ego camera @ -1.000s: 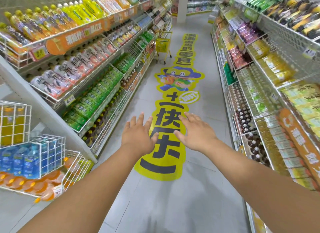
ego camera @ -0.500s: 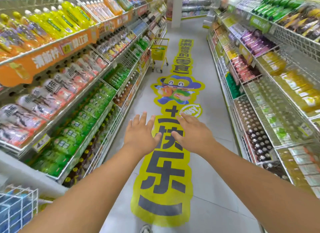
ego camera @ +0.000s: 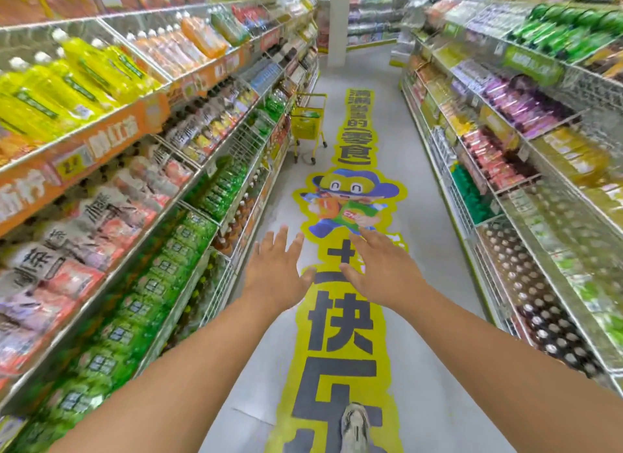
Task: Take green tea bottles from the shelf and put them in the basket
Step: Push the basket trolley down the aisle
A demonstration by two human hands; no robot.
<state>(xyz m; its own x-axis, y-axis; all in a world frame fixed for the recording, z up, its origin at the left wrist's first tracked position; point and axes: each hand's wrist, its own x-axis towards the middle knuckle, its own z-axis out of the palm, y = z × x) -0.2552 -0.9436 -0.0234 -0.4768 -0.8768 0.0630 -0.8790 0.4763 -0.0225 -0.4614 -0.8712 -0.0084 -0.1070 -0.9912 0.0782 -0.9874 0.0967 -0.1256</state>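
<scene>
Rows of green tea bottles with green labels lie on a lower shelf of the left rack, and more green bottles sit further along. A yellow wheeled basket stands on the aisle floor against the left rack, well ahead of me. My left hand and my right hand are stretched out in front over the floor, palms down, fingers spread, holding nothing. Both hands are clear of the shelves and far short of the basket.
Drink racks line both sides of the narrow aisle: the left rack and the right rack. A long yellow floor sticker runs down the middle. My shoe shows at the bottom. A white pillar stands at the far end.
I have walked forward down the aisle; the shelves slid past and the yellow basket is nearer. Both hands stay outstretched, open and empty. A shoe has come into view.
</scene>
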